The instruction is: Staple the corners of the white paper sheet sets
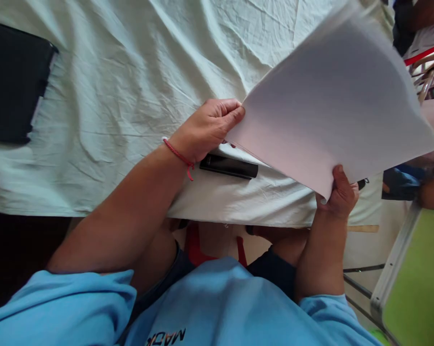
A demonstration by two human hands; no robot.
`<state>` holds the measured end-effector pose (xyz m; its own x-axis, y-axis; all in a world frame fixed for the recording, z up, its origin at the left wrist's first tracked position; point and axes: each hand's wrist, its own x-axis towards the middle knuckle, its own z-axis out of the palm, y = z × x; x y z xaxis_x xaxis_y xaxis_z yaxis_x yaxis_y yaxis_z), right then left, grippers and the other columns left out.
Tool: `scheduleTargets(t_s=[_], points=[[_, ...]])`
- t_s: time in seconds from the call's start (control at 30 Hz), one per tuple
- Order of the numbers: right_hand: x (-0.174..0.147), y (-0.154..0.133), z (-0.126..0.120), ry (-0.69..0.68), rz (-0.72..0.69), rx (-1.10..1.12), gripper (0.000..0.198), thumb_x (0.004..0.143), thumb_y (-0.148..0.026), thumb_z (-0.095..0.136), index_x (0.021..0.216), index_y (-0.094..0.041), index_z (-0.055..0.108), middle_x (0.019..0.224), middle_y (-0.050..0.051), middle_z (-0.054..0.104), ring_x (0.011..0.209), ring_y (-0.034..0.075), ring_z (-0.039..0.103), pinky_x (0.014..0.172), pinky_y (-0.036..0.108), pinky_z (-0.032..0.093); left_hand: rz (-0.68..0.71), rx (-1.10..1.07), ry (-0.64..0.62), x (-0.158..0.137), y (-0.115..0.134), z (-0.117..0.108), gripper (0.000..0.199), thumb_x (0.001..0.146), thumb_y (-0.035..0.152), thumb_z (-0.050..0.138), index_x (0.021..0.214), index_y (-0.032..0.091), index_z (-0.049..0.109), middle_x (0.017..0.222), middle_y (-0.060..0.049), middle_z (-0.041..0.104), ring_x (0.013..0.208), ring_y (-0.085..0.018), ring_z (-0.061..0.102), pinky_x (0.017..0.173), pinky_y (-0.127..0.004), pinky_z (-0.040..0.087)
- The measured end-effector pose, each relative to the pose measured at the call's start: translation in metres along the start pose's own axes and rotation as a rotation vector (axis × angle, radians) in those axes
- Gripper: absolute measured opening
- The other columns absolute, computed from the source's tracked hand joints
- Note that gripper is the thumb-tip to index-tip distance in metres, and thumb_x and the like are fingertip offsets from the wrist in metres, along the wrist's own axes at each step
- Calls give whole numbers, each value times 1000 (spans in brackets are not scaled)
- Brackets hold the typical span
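Several sheets of white paper are held up in a stack over the right part of the table, tilted and slightly curved. My left hand pinches the stack's left corner between thumb and fingers. At the near edge my right hand grips the paper, thumb on top, and the corner there curls a little. A slim black case or box lies on the cloth just below my left hand, not touched by the fingers. Behind my right hand the tip of a small black object shows; its kind is hidden.
A pale green cloth with wrinkles covers the table. At the far left lies a black flat case or device. A green folding table with a metal rim stands at the lower right. Parts of other people show along the right edge.
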<state>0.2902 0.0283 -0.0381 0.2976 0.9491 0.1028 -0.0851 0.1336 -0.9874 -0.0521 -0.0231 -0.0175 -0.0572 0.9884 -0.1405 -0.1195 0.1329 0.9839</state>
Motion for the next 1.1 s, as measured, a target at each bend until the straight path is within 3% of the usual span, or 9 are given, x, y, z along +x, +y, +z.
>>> scheduleTargets(t_s=[0.2, 0.4, 0.53, 0.77, 0.93, 1.1], points=[[4, 3, -2, -3, 11, 35, 49, 80, -30, 96, 123, -18, 77, 140, 5, 81, 141, 24, 79, 138, 49, 59, -191, -10, -106, -2, 5, -1, 38, 121, 40, 63, 91, 17, 69, 71, -2, 62, 50, -8, 45, 49, -20, 31], [2, 2, 0, -7, 2, 37, 54, 83, -33, 96, 131, -18, 76, 146, 6, 79, 146, 24, 76, 141, 48, 56, -119, 10, -121, -4, 4, -6, 45, 119, 46, 71, 84, 18, 62, 63, 3, 49, 52, -7, 42, 50, -18, 26], [1, -1, 2, -6, 13, 41, 52, 84, -32, 95, 131, -19, 76, 145, 5, 80, 145, 23, 77, 140, 46, 57, -84, 7, -160, -4, 3, -7, 49, 115, 52, 77, 82, 20, 59, 64, 4, 49, 54, -8, 42, 51, -22, 30], [-1, -5, -2, 20, 84, -8, 53, 84, -36, 95, 130, -18, 78, 142, 7, 81, 145, 24, 76, 129, 45, 66, -31, 67, -145, -6, -1, -9, 40, 109, 52, 81, 86, 22, 66, 67, 1, 53, 65, -17, 60, 60, -28, 49], [2, -4, -10, 6, 155, -30, 60, 69, -28, 105, 123, -19, 79, 132, 4, 83, 134, 22, 80, 119, 39, 71, -30, 86, -135, -3, -5, -9, 29, 108, 41, 78, 89, 22, 67, 72, -1, 61, 67, -16, 61, 63, -27, 51], [5, -4, -17, 32, 170, -51, 60, 67, -29, 107, 118, -16, 80, 127, 5, 84, 120, 19, 82, 107, 30, 74, -50, 141, -136, 2, -12, -11, 22, 105, 35, 79, 92, 20, 70, 78, -4, 70, 64, -14, 58, 61, -26, 49]])
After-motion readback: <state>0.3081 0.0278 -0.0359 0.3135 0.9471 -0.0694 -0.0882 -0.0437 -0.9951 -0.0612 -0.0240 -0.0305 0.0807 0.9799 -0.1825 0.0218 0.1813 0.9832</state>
